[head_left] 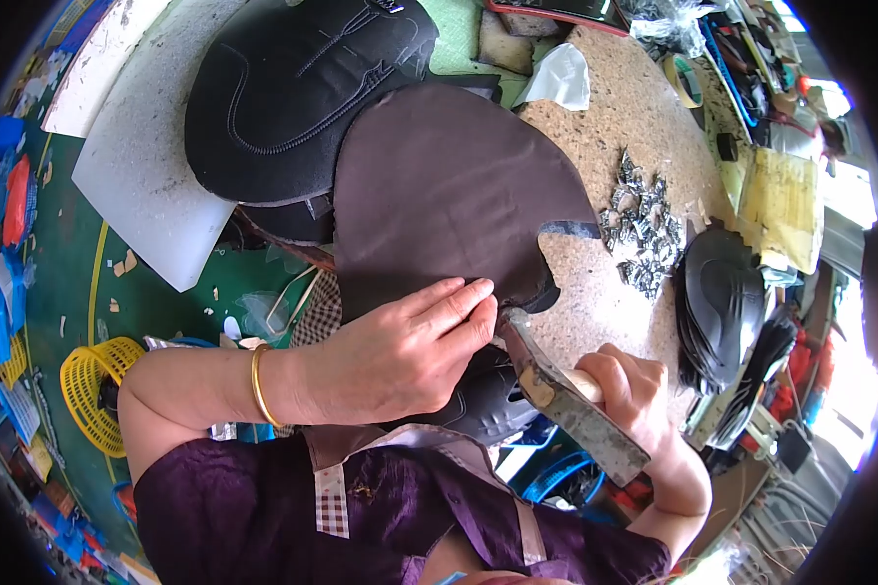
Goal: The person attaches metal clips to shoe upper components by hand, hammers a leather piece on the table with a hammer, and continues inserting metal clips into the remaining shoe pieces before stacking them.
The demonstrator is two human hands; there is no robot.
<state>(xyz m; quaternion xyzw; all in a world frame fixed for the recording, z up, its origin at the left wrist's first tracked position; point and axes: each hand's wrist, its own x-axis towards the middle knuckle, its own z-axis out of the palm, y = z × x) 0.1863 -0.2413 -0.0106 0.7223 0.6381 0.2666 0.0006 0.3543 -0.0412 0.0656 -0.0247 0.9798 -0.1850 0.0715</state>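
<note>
A large dark brown leather-like piece (439, 185) with a notched lower right edge spreads over the work surface. My left hand (410, 341) lies along its near edge, fingers pressed together and the fingertips at the notch. The thumb side is hidden beneath. My right hand (624, 385) is wrapped round the pale wooden handle of a hammer (580, 429). The worn metal head slants across the view, its narrow end right beside my left fingertips. To the right lies a heap of small shiny metal clips (642, 229).
Black stitched pieces (293, 107) lie stacked at the upper left, partly under the brown piece. Black moulded parts (722, 302) are piled at the right. A tape roll (685, 80) and white scrap (559, 78) lie farther back. A yellow basket (93, 390) stands at lower left.
</note>
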